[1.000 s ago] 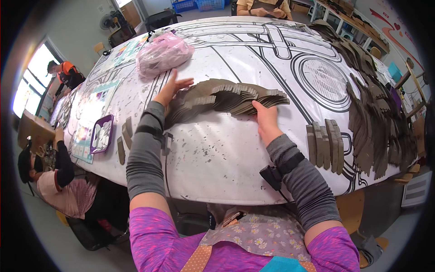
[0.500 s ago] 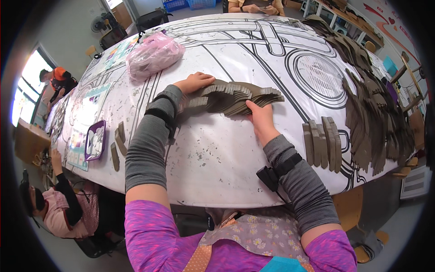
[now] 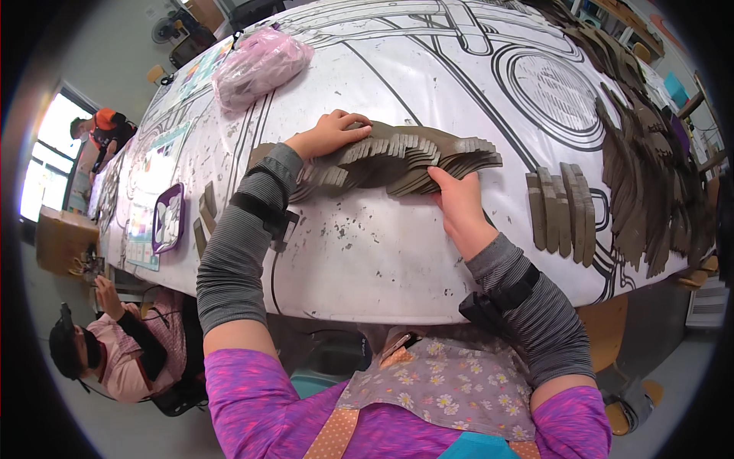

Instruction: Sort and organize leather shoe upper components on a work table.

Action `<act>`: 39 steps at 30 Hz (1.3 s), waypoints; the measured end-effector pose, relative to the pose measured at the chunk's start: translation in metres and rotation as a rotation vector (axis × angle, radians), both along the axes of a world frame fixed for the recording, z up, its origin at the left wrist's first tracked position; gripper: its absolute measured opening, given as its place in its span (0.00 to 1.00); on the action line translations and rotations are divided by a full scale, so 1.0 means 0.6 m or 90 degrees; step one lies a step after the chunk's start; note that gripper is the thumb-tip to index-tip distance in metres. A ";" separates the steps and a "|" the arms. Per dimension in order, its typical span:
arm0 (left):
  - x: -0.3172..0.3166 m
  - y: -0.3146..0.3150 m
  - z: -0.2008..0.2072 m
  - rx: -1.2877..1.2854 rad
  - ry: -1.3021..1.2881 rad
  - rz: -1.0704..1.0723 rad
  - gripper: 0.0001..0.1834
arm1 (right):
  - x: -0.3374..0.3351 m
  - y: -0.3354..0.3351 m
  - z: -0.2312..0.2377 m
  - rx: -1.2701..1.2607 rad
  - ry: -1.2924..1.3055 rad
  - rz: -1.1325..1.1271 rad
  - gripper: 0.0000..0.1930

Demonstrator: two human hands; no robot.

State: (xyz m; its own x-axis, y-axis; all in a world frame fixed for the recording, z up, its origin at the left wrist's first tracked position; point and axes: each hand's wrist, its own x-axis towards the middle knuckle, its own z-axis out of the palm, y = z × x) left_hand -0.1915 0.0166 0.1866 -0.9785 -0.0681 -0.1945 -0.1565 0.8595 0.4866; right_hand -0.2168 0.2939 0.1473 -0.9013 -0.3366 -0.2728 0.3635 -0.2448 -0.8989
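A fanned row of thin, wavy, brown-grey strips (image 3: 417, 157) lies overlapped on the white table cover in front of me. Their paler ends show as a stepped ridge. My left hand (image 3: 330, 135) rests over the row's far left part, fingers bent and pressed onto the strips. At the near right side, my right hand (image 3: 463, 205) pinches the strips, thumb on top; its other fingers are mostly hidden. More strips show past my left wrist, partly covered by my sleeve.
Several stacked strips (image 3: 562, 214) stand to the right, beside a large heap (image 3: 634, 191) of them. On the left are a purple basket (image 3: 180, 222) with white pieces, loose strips (image 3: 206, 213) and a pink plastic bag (image 3: 264, 65). A co-worker (image 3: 130, 344) sits at the lower left.
My view has shifted, bringing the table lower edge up. The strip row and my right hand appear slightly farther right, and the left hand's fingers are more bent. The seated co-worker's hand has moved.
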 end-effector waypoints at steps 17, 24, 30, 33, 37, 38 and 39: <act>0.179 -0.163 0.007 -0.100 0.041 0.057 0.24 | -0.005 0.078 0.036 -0.088 -0.209 0.159 0.15; 0.201 -0.167 -0.060 -0.397 0.285 -0.040 0.19 | 0.062 0.146 0.100 0.056 -0.115 0.182 0.23; 0.259 -0.221 -0.110 -0.433 0.071 0.375 0.23 | 0.085 0.241 0.125 0.106 0.016 0.329 0.20; 0.184 -0.102 -0.070 -0.208 0.122 0.596 0.36 | 0.085 0.293 0.115 0.157 0.022 0.314 0.18; 0.264 -0.190 -0.107 -0.352 0.113 0.494 0.24 | 0.099 0.301 0.123 0.129 0.001 0.364 0.15; 0.224 -0.179 -0.093 -0.387 0.151 0.319 0.21 | 0.096 0.310 0.122 0.139 -0.009 0.340 0.14; 0.241 -0.185 -0.089 -0.376 0.336 0.326 0.16 | 0.097 0.317 0.125 0.141 -0.011 0.329 0.14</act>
State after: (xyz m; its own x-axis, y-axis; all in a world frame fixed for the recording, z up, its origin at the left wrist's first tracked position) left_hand -0.0472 -0.0946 0.1333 -0.7536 -0.4606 0.4689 -0.4672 0.8772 0.1108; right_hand -0.1587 0.4838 0.2226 -0.6296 -0.6661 -0.3998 0.4006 0.1626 -0.9017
